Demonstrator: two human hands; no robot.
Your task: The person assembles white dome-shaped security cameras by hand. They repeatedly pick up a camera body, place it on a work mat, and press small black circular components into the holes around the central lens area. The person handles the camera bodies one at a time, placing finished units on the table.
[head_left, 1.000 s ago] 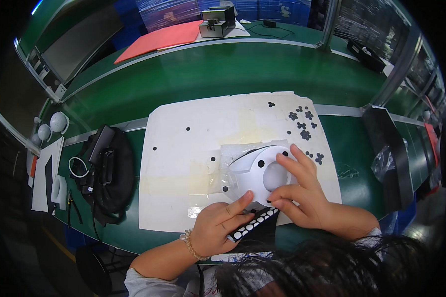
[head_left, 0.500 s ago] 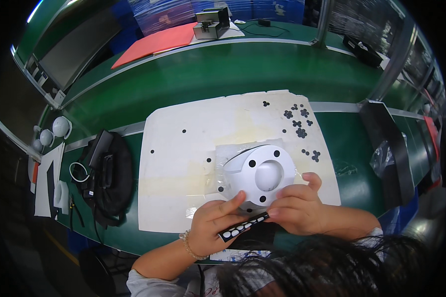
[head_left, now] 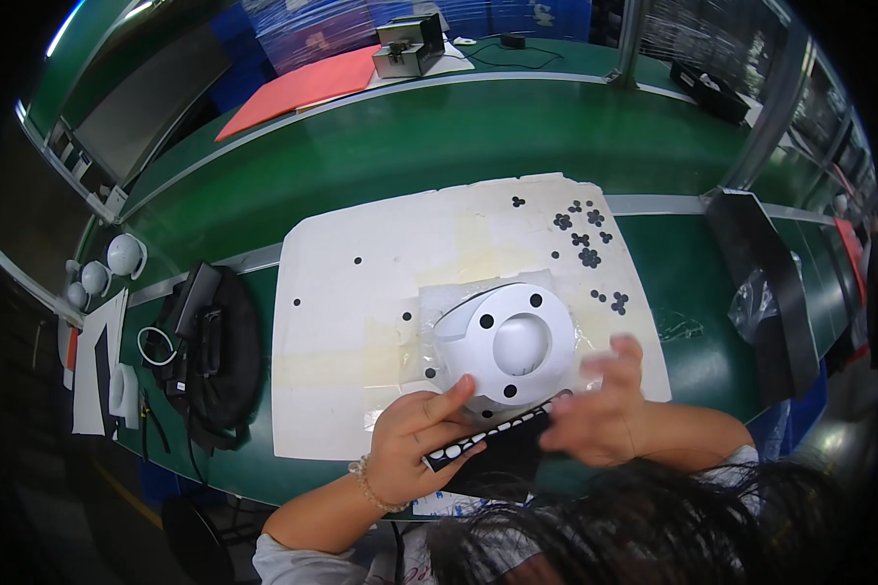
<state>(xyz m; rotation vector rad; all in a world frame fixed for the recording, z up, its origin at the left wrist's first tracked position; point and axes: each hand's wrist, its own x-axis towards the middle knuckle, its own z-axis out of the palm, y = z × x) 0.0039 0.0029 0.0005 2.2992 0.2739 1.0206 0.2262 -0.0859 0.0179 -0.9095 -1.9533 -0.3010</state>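
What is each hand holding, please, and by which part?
The left hand holds the dotted strip near its left end; the right hand is too blurred to tell.

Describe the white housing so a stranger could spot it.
Find the off-white board on the green table. Near its lower edge, beside the left hand, sits the white housing, set apart by its wide round opening bordered by three black dots.

It was a workshop: green workbench [head_left: 678, 283], metal posts [head_left: 775, 107], pliers [head_left: 146, 414] near the left edge, film-wrapped boxes [head_left: 327, 41] beyond the far edge.
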